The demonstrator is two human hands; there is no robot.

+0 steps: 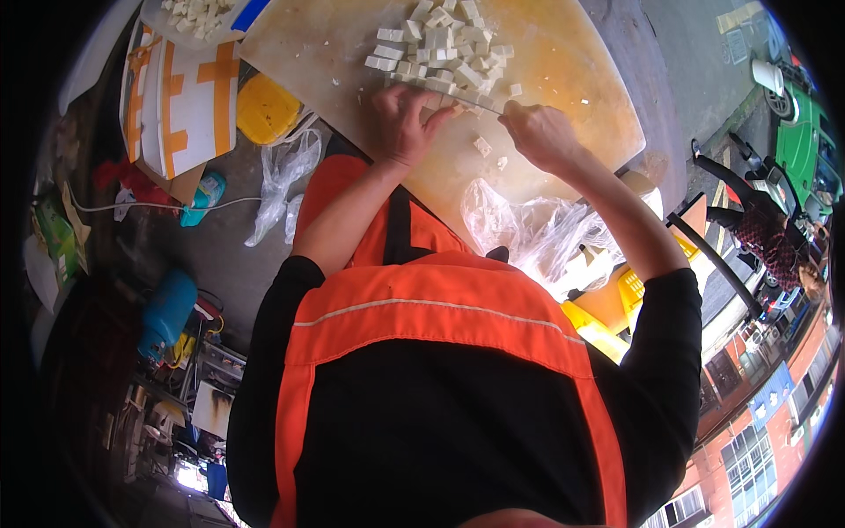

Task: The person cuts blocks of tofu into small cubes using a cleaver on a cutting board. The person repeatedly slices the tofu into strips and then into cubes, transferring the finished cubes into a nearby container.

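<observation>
A pile of white tofu-like cubes lies on a large worn cutting board. My right hand grips the handle end of a knife, whose thin blade reaches left along the near edge of the pile. My left hand is at the blade's left part, fingers bent and thumb pointing right, beside a few pieces partly hidden by it. Whether its fingers grip a piece or the blade, I cannot tell. A loose piece and a small crumb lie nearer to me, between the hands.
Crumpled clear plastic bags lie at the board's near right edge. A clear container of white cubes stands at the upper left, above a taped white foam box and a yellow container. A person is at the far right.
</observation>
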